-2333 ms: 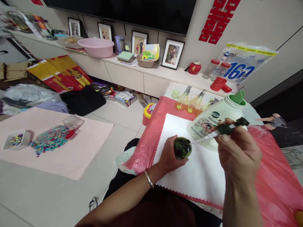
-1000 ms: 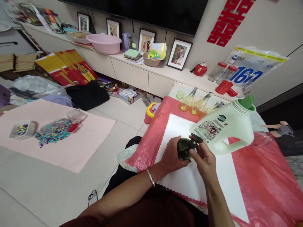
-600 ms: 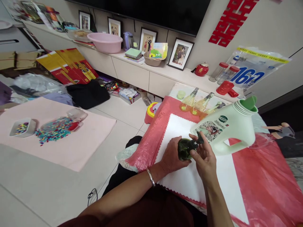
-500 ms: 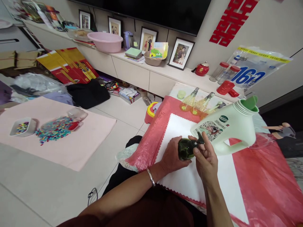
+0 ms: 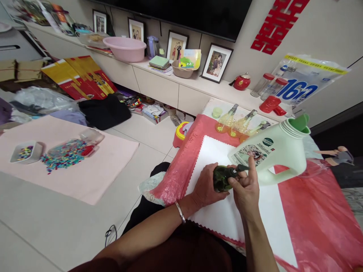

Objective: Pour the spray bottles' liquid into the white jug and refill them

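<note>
My left hand (image 5: 208,186) is wrapped round a dark green pump bottle (image 5: 222,179), which is tilted with its top toward the right. The thumb and fingers of my right hand (image 5: 246,190) are closed on the black pump head (image 5: 237,170), with the index finger raised. Just beyond my right hand stands a large pale green jug (image 5: 276,147) with a handle and a green spout. Beneath both hands a white scalloped mat (image 5: 215,151) lies on the red table cover (image 5: 317,219).
Several clear bottles of orange liquid (image 5: 227,122) and a small pale green cup (image 5: 217,112) stand at the table's back. A pink sheet (image 5: 104,162) on the left bears colourful beads and a white tub (image 5: 27,152). Behind runs a cabinet (image 5: 161,88) with framed photos and a pink basin (image 5: 126,49).
My right hand has shifted slightly and its index finger points up more. The pump head has turned, its nozzle now pointing more to the right. The left hand keeps its hold on the bottle.
</note>
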The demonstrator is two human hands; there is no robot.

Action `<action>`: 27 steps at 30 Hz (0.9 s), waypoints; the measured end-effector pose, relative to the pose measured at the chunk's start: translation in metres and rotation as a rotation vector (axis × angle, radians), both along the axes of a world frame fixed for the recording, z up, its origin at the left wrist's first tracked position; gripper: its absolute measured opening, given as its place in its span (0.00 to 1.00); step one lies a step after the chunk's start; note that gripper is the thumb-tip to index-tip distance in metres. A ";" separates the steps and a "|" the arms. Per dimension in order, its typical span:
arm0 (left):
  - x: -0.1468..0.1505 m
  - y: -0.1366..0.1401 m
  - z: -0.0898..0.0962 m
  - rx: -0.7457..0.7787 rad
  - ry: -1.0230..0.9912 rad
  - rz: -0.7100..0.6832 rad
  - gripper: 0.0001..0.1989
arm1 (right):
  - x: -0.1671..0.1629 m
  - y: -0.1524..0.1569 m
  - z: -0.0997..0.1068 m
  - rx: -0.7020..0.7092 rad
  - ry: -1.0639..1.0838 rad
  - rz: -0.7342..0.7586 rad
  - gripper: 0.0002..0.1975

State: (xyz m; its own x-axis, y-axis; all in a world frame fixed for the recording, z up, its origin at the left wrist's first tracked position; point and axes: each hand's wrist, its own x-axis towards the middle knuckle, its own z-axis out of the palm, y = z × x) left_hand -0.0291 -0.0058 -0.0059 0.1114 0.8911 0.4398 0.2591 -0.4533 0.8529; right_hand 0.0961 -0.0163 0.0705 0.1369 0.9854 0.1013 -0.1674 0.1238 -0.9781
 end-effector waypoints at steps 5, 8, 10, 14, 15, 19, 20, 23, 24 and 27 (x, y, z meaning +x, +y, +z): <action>0.000 0.000 0.000 -0.023 -0.001 0.004 0.52 | 0.001 0.001 0.004 -0.003 -0.009 0.060 0.63; -0.002 0.000 0.001 -0.054 0.006 -0.015 0.52 | 0.002 -0.002 0.006 -0.015 -0.004 0.090 0.58; -0.002 -0.001 0.002 -0.057 0.008 -0.017 0.53 | 0.004 -0.001 0.005 -0.009 -0.009 0.058 0.58; -0.002 -0.001 0.002 -0.048 0.005 -0.019 0.54 | 0.006 0.002 0.003 0.006 -0.042 0.003 0.63; -0.001 0.000 0.001 -0.053 0.002 -0.019 0.54 | 0.006 0.002 0.004 0.005 -0.047 0.016 0.63; -0.001 0.000 0.001 -0.064 -0.016 -0.017 0.53 | 0.008 0.000 0.006 -0.003 -0.042 0.094 0.58; -0.001 0.000 0.001 -0.062 -0.015 -0.017 0.53 | 0.008 0.000 0.006 0.002 -0.042 0.092 0.57; -0.002 0.000 0.001 -0.053 -0.007 -0.021 0.53 | 0.007 0.003 0.003 0.032 -0.047 0.051 0.57; -0.002 0.000 0.001 -0.049 -0.006 -0.021 0.53 | 0.007 0.005 0.002 0.044 -0.050 0.031 0.57; -0.002 -0.001 0.001 -0.032 0.005 -0.024 0.54 | 0.006 0.008 0.000 0.076 -0.058 -0.016 0.54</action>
State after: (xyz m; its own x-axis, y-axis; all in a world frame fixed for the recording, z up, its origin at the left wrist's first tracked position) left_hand -0.0309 -0.0065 -0.0052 0.1354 0.9019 0.4101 0.2530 -0.4317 0.8658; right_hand 0.1022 -0.0082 0.0706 0.1438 0.9724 0.1839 -0.1084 0.2002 -0.9737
